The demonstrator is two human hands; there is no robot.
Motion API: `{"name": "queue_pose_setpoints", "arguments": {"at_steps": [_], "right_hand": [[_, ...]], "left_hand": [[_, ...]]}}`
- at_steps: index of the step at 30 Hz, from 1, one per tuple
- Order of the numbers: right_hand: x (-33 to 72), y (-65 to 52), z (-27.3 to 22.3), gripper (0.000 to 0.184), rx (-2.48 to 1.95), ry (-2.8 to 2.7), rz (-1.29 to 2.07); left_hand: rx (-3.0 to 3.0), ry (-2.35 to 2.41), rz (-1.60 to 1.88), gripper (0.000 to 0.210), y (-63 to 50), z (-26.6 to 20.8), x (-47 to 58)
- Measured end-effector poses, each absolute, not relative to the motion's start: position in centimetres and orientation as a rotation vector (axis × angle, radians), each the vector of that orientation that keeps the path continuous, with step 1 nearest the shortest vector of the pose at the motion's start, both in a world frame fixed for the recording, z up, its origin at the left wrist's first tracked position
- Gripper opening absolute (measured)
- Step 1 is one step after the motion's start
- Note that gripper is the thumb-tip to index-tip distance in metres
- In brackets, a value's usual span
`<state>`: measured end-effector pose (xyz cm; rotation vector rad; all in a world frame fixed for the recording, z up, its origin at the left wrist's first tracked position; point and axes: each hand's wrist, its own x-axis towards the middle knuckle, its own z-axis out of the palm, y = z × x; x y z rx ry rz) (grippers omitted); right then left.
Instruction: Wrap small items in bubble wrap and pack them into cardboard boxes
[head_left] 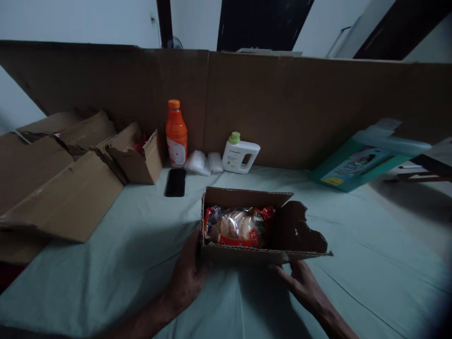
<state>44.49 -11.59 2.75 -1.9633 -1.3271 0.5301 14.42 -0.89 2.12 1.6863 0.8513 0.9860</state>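
Cardboard box [243, 255], red packet [236, 228] inside, is over the green cloth [353, 226], in from its far edge. Left hand [187, 278] and right hand [304, 283] hold it; I can't tell if hidden fingers spread.

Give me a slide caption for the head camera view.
Left hand and right hand hold an open cardboard box with a red-trimmed packet inside, orange bottle beyond.

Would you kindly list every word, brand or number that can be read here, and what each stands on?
None reads with certainty:
White bottle: small dark print, too small to read.
Green jug: lettering too blurred to read.
Orange bottle: marks too blurred to read.
Red-and-clear packet inside the cardboard box: print too small to read.
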Motion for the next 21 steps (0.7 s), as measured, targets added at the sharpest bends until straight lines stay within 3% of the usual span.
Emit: {"name": "queue_pose_setpoints", "arguments": {"at_steps": [5, 16, 21], "right_hand": [[45.1, -6.7, 3.2, 0.042, -1.854, -1.286, 0.503], [43.2, -2.7, 1.5, 0.045, -1.774, -0.983, 0.561], [43.3, -3.0, 0.9, 0.046, -1.824, -0.965, 0.536]], "left_hand": [[1.687, 0.875, 1.026, 0.048, 3.4, 1.8, 16.6], [1.811, 0.810, 1.053, 0.069, 9.4, 1.5, 17.4], [1.994, 1.116, 0.964, 0.059, 13.8, 2.6, 16.0]]}}
